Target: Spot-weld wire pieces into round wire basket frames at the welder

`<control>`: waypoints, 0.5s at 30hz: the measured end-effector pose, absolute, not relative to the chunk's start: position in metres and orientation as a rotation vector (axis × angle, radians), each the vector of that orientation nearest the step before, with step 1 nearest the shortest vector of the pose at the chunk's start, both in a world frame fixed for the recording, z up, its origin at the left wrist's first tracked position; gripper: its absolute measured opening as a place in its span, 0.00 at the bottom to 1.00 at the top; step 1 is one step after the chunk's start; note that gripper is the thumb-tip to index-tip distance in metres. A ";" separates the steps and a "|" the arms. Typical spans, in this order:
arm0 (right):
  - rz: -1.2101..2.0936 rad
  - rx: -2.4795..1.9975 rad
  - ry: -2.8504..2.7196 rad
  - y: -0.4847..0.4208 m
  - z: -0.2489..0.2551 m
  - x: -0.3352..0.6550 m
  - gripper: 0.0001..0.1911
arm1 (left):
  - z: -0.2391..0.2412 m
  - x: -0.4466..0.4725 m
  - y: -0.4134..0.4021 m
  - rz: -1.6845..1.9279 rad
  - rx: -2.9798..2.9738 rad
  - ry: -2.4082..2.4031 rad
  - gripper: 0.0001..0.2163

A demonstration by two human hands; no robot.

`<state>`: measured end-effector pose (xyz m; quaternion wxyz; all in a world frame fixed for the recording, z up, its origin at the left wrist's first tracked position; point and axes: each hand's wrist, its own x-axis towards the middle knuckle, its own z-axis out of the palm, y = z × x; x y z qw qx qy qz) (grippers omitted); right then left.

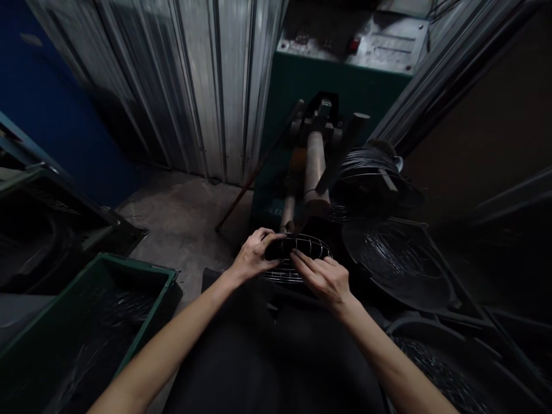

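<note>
A round wire basket [311, 246] of thin shiny metal sits low in front of my body, just below the machine's arms. On its left side my left hand [255, 253] grips the rim, thumb and fingers closed around it. My right hand [324, 277] is at the basket's right front, its fingers bent over the near wires and fingertips toward the inside. Whether the right fingers pinch a separate small wire cannot be made out. Directly above stands a green machine [280, 115] with a thick metal cylinder arm [316, 167] and a thinner lower rod [288, 214].
A coil of wire [371, 161] hangs right of the machine. Round dark trays, one with loose wire pieces [392, 250], another with small metal parts [431, 362], stand at right. A green crate [166, 276] is on the left, near a leaning rod [241, 198]. A corrugated wall [194, 75] rises behind.
</note>
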<state>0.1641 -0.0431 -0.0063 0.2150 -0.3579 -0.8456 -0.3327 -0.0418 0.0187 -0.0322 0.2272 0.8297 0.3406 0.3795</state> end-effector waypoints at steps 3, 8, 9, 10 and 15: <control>-0.945 -0.976 -2.337 -0.037 -0.008 0.165 0.17 | -0.035 -0.040 0.026 1.047 2.305 0.943 0.26; -0.979 -0.954 -2.336 -0.029 -0.013 0.167 0.16 | -0.035 -0.039 0.036 1.043 2.345 0.953 0.26; -0.974 -0.954 -2.328 -0.027 -0.015 0.166 0.16 | -0.035 -0.040 0.037 1.042 2.354 0.934 0.26; -0.965 -0.959 -2.317 -0.026 -0.017 0.165 0.16 | -0.035 -0.043 0.038 1.037 2.365 0.894 0.26; -0.889 -1.036 -2.294 -0.036 -0.013 0.160 0.19 | -0.057 -0.065 0.038 1.101 2.277 0.766 0.37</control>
